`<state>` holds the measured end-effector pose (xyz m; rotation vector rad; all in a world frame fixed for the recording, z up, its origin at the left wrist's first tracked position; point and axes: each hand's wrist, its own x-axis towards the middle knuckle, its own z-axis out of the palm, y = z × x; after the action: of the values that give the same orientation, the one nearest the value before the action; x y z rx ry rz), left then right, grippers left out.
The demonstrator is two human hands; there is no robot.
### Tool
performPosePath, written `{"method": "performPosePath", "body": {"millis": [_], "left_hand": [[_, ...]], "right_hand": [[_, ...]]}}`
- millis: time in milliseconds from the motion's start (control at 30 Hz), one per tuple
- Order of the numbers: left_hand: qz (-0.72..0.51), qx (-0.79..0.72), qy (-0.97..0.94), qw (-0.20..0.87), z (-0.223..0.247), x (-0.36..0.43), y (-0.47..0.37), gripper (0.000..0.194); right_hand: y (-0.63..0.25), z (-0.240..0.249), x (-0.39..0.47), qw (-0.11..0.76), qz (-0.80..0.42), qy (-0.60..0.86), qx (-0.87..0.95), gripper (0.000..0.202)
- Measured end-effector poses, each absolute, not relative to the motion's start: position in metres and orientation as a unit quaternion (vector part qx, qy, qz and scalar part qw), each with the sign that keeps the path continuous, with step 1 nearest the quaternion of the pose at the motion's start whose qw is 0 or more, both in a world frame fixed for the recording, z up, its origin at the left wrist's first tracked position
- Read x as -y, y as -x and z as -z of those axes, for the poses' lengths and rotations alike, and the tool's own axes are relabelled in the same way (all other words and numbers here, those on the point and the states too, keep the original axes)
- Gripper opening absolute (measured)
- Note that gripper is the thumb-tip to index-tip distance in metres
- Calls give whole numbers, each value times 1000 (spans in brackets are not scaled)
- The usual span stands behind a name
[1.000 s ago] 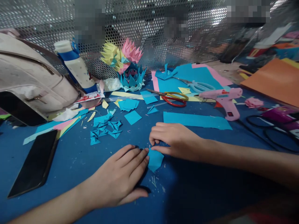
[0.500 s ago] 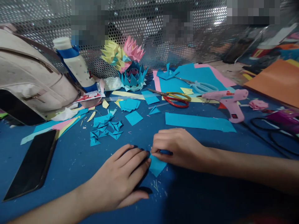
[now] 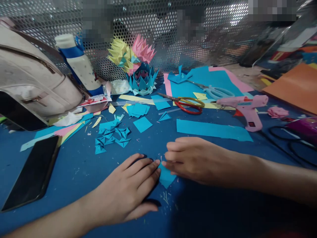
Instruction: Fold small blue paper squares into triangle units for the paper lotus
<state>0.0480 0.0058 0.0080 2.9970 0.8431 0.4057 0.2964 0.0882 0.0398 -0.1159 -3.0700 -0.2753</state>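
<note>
Pointed blue paper [image 3: 167, 178] was touched between the flattened left hand [image 3: 128, 189] and curled right hand [image 3: 194, 162], whose grip was unclear.

Paper piece [image 3: 166, 180] matt; glue gun [image 3: 248, 106] smooth plastic; phone [image 3: 32, 172] glossy; perforated panel [image 3: 148, 24] shiny metal

The left hand [image 3: 127, 190] and right hand [image 3: 198, 162] touch a small blue paper [image 3: 167, 180] with their fingers [image 3: 146, 170].
</note>
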Motion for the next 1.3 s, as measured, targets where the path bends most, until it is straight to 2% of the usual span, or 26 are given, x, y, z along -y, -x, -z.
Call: {"method": "performPosePath", "body": {"millis": [100,300,400,467,567,667,800,1067,1300], "left_hand": [[-130,-270,-954,6,-9,-6,-49,58],[-134,-266,-955,6,-11,-6,-50,56],[-136,-266,-954,-1,-11,-5,-51,54],[-134,-269,-954,-5,-11,-5,-51,53],[-130,-276,-952,-4,-10,-3,-51,51],[-128,-279,-952,-1,-10,-3,-51,51],[-126,-273,-954,2,-10,-3,-51,51],[-130,-266,-955,-6,-8,-4,-49,53],[-113,-279,-953,18,-6,-4,-49,60]], "right_hand": [[-302,-44,-87,-1,81,33,996,5],[-303,-54,-88,-21,1,80,997,17],[-297,-52,-94,-3,-70,112,991,23],[-293,-51,-97,1,-117,159,980,20],[-289,-51,-95,-42,-206,239,948,21],[-288,-53,-91,-52,-266,257,927,20],[-289,-51,-91,-23,-281,238,930,10],[-287,-38,-98,51,-270,255,927,12],[-288,-35,-95,34,-236,343,909,12]]}}
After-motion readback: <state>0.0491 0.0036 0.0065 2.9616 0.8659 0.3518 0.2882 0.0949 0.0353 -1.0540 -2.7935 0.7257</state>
